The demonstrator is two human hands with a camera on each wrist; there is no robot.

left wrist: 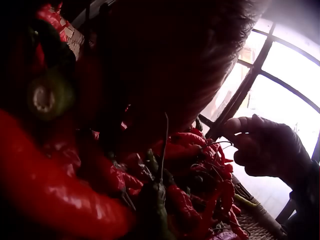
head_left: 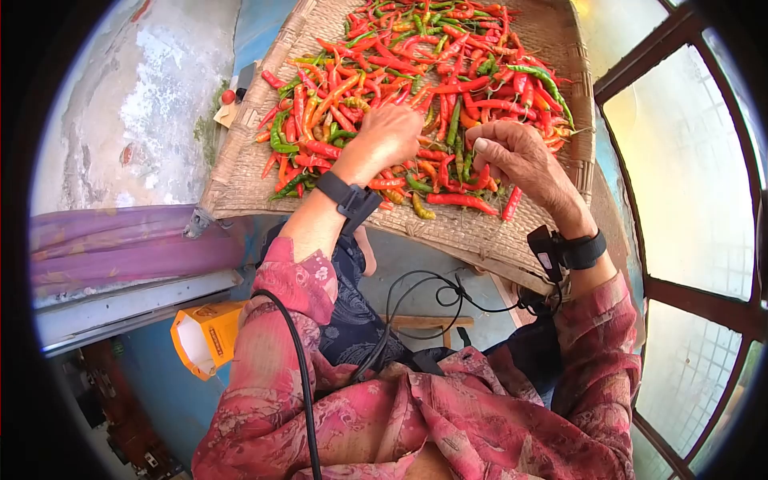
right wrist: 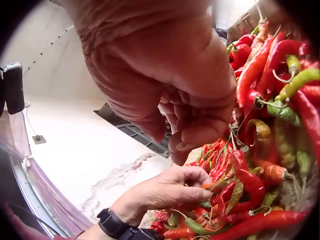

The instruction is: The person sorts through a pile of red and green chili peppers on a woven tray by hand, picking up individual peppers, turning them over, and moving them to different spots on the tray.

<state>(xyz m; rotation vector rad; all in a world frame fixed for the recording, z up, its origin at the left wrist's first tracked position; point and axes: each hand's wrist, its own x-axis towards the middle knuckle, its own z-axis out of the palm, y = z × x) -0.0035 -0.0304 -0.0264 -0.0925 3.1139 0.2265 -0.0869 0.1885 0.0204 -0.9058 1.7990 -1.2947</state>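
Observation:
A heap of red, green and orange chili peppers [head_left: 464,202] covers most of a large woven tray [head_left: 228,176]. My left hand [head_left: 388,138] reaches down into the near-left part of the heap. In the right wrist view, its thumb and index finger pinch an orange-green chili pepper [right wrist: 220,186]. To the right, my right hand [head_left: 524,162] hovers just over the peppers with its fingers curled and the thumb close to the index finger. No pepper shows in its grasp. Large blurred peppers and the dark left hand fill much of the left wrist view.
Framed window panes [head_left: 680,160] stand close on the right, a peeling wall [head_left: 120,120] on the left. Below the tray are a purple cloth [head_left: 136,244], an orange box [head_left: 212,336] and a wooden stool [head_left: 428,322]. Black cables [head_left: 412,276] loop between the arms.

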